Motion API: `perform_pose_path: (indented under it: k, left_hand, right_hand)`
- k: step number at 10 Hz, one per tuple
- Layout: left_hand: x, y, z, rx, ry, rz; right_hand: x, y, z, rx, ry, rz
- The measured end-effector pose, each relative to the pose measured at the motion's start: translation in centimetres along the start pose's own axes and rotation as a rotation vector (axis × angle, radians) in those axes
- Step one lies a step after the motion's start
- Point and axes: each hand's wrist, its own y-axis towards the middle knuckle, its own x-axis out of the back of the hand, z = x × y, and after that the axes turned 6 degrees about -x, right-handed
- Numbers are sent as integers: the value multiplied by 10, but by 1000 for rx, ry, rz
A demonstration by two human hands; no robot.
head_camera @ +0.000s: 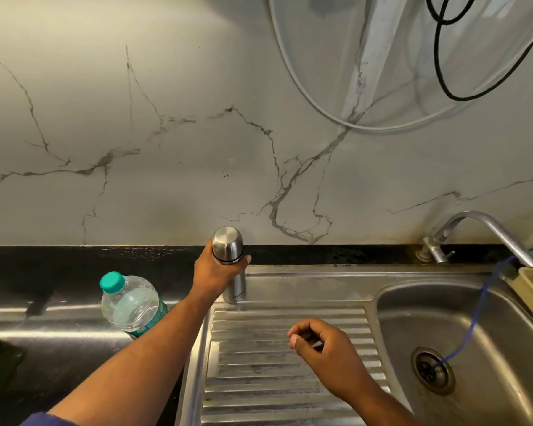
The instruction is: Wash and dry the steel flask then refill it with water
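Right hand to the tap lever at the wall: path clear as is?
Probably yes. The right hand hovers empty over the drainboard; only the open sink basin lies between it and the tap lever. The thin blue tube hangs further right.

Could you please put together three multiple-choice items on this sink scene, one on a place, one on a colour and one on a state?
1. Where does the steel flask stand?
A. In the sink basin
B. At the back of the drainboard
C. On the black counter

2. What colour is the cap of the plastic bottle?
A. Teal
B. Red
C. White

3. What state is the flask in?
A. Lying on its side
B. Upright, lid on, gripped by the left hand
C. Upright, lid off, untouched

Answers:
1 B, since its base rests on the steel just behind the ribs.
2 A, since the cap is plainly teal above the clear body.
3 B, since the fingers wrap it just below the fitted lid.
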Motion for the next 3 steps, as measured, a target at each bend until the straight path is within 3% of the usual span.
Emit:
perform_pose_path:
  k: [3]
  left_hand:
    - [12,-5,-8,-18,34,111]
  right_hand:
    - [2,5,-1,-7,-28,25]
